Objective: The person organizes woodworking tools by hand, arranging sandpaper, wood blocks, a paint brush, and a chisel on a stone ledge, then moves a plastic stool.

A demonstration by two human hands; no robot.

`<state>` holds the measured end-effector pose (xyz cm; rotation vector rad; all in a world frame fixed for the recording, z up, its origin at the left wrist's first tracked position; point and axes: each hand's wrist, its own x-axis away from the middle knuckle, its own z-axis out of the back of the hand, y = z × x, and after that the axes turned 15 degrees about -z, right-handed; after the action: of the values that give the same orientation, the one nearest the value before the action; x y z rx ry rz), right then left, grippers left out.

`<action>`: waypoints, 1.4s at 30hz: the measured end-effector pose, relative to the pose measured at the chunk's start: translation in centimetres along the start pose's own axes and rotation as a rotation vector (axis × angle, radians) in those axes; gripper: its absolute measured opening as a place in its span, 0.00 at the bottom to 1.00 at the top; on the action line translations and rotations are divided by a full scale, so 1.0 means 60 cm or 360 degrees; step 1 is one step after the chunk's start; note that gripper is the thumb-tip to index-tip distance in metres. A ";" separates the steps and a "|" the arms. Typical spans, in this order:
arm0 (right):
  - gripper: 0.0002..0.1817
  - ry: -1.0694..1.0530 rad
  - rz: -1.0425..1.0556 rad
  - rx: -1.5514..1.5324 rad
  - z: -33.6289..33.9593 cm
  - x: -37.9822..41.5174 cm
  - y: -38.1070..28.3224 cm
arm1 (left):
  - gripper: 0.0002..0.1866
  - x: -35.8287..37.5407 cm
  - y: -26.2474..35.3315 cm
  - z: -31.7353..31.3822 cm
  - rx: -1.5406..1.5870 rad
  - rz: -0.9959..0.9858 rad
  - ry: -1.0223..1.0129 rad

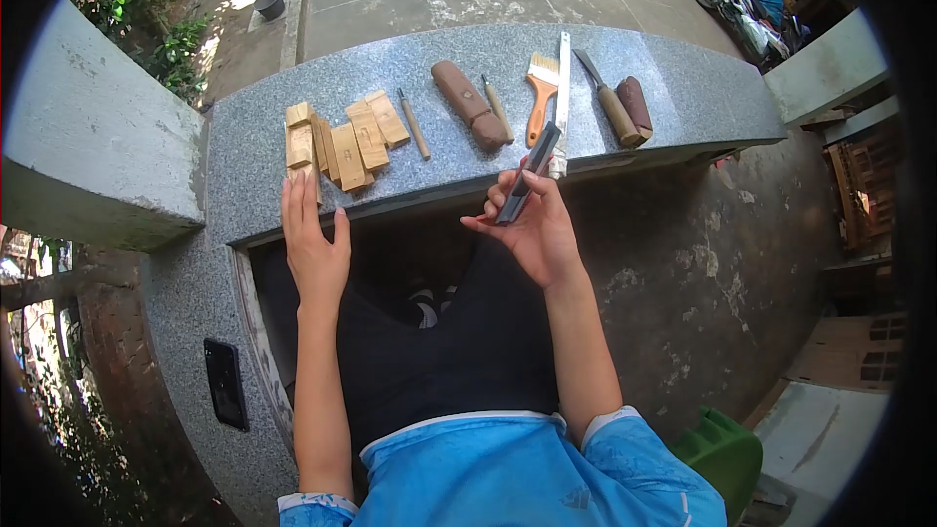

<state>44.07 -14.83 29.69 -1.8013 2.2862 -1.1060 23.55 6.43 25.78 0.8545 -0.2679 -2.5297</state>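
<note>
My left hand (317, 246) lies with its fingers stretched out at the table's near edge, fingertips on the lower end of a pale wood block (301, 148). Several more small wood pieces (348, 158) lean and overlap to its right. In my right hand (540, 227), raised over the table's front edge, is a slim dark grey bar-shaped object (530, 176), held tilted between thumb and fingers; its exact kind I cannot tell. Just beyond it lie a paintbrush (539, 102) with an orange handle and a long metal ruler (563, 78), whose lower end is near my right hand.
On the speckled stone table (254, 127) lie a thin wooden-handled chisel (414, 125), a brown block-like piece (468, 102) beside another chisel (497, 107), a wooden-handled blade (613, 109) and a dark red-brown piece (634, 105). A black phone (225, 383) rests on the left ledge.
</note>
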 end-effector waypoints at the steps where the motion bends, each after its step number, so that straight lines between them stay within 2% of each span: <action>1: 0.14 0.0005 0.0001 -0.0007 -0.001 0.001 0.000 | 0.32 0.000 0.000 0.000 0.0001 -0.0001 0.0001; 7: 0.12 -0.0018 0.0008 -0.0080 0.005 -0.001 0.002 | 0.32 0.000 -0.001 -0.001 -0.0003 -0.0007 0.0003; 19: 0.27 -0.0022 0.0062 -0.0018 0.001 0.002 0.006 | 0.32 0.000 -0.001 -0.003 -0.0005 0.0001 -0.0001; 34: 0.31 -0.0096 -0.0026 0.0013 0.005 0.003 0.014 | 0.32 0.000 0.000 -0.003 -0.0051 -0.0018 -0.0010; 41: 0.40 -0.0075 -0.0031 0.0485 -0.034 0.020 0.033 | 0.31 0.000 0.000 0.001 -0.0045 -0.0014 -0.0022; 42: 0.39 -0.0107 -0.0035 0.0548 -0.038 0.020 0.035 | 0.31 0.000 0.001 0.001 -0.0047 -0.0017 -0.0019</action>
<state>40.92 -14.58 30.72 -1.7022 1.9005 -1.3231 23.52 6.39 25.84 0.8320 -0.2295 -2.5428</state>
